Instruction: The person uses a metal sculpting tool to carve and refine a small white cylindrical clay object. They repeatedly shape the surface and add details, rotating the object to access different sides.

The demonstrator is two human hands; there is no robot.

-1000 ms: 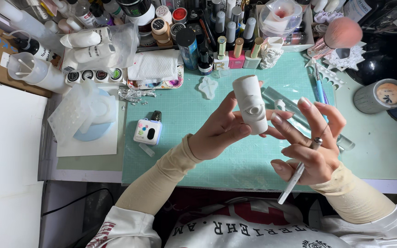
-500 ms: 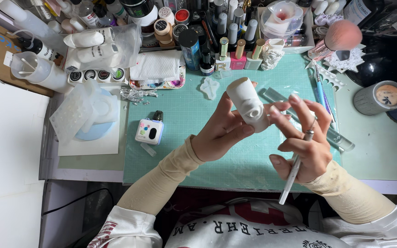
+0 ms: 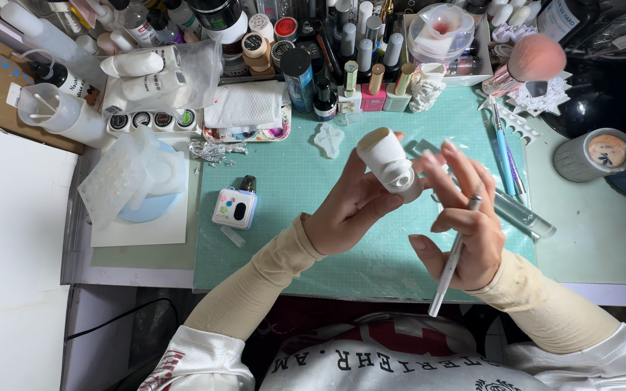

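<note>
The left hand [image 3: 349, 210] grips a white cylindrical bottle [image 3: 389, 165], fingers closed around its body, holding it tilted above the green cutting mat [image 3: 291, 217] on the tabletop [image 3: 603, 239]. The right hand [image 3: 465, 217] touches the lower end of the bottle with its fingertips while a thin silver tool [image 3: 452, 262] is clamped between the fingers, its shaft pointing down toward the person's chest. A small white device [image 3: 235, 208] lies on the mat's left edge. Polish bottles [image 3: 371, 87] stand along the far edge of the mat. A grey cup [image 3: 593, 154] sits at the right.
</note>
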